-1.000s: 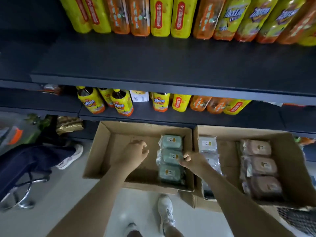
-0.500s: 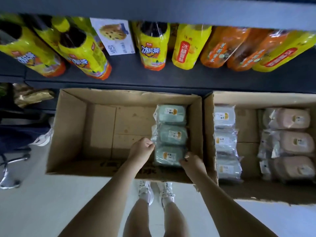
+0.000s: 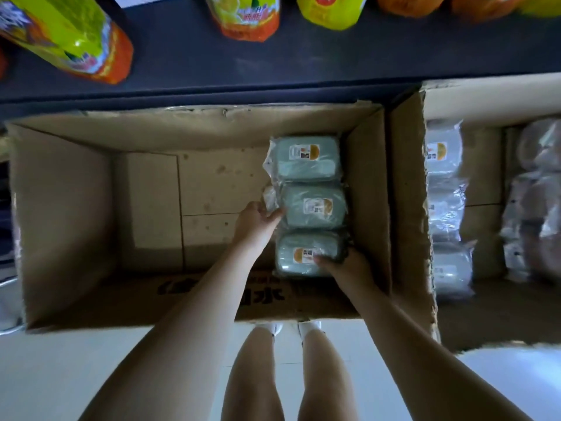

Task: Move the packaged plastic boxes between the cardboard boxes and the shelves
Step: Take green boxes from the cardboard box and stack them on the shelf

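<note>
Three grey-green, film-wrapped boxes [image 3: 306,159] in row; left hand [image 3: 258,221] grips middle box [image 3: 314,208], right hand [image 3: 349,267] nearest box [image 3: 291,262].

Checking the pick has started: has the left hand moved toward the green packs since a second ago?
Yes. The left hand moved right across the cardboard box, reaching the middle green pack.

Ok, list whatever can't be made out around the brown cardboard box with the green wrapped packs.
All head view:
- Left hand: its back hides whether it grips the middle green wrapped plastic box.
- Right hand: fingers tucked behind the nearest green wrapped plastic box.
- Box labels: too small to read.
- Yellow-orange bottles: cut off by the top edge.
</note>
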